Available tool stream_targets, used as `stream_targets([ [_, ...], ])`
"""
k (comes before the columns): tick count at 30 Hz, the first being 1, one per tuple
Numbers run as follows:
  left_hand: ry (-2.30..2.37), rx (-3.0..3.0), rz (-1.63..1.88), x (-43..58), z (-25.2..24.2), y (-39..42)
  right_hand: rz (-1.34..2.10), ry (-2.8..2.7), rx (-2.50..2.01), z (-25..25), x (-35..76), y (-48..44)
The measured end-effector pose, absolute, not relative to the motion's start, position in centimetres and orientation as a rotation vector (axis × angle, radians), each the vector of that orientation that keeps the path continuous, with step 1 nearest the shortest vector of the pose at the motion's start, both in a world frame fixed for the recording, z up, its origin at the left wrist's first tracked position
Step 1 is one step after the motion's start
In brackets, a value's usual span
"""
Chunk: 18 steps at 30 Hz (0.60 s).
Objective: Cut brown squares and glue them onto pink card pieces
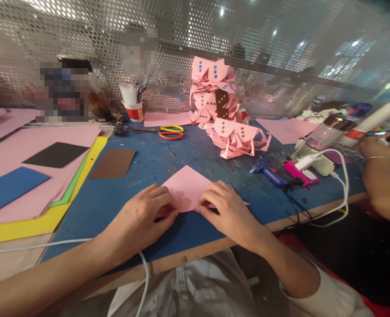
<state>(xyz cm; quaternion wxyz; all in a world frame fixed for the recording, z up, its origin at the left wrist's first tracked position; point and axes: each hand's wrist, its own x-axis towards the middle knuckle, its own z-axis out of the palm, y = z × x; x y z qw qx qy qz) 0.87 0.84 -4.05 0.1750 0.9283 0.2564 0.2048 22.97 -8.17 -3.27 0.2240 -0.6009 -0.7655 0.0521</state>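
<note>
A pink sheet of paper point(187, 187) lies on the blue table in front of me, its pointed corner facing away. At its near left edge my left hand point(151, 207) is closed, thumb and fingertips pinching the paper. My right hand point(226, 211) pinches the near right edge in the same way, and a thin pink tip pokes out beyond it. Beyond the sheet stands a pile of folded pink paper pieces point(236, 132) marked with small coloured squares.
Scissors point(171, 132), a blue glue gun point(268, 171) and a pink power strip point(301, 174) with white cables lie around. Coloured sheets point(65, 176) are stacked left, near a brown square point(113, 164). A red-white cup point(133, 110) stands behind. Another person's arm point(384, 176) is at right.
</note>
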Motion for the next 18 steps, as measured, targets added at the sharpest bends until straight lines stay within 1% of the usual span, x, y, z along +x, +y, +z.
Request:
stream_targets([
  [18,0.796,2.65,0.545,1.4,-4.1,1.0,0.071,-2.09,-1.696,-3.6,21.8,-7.7],
])
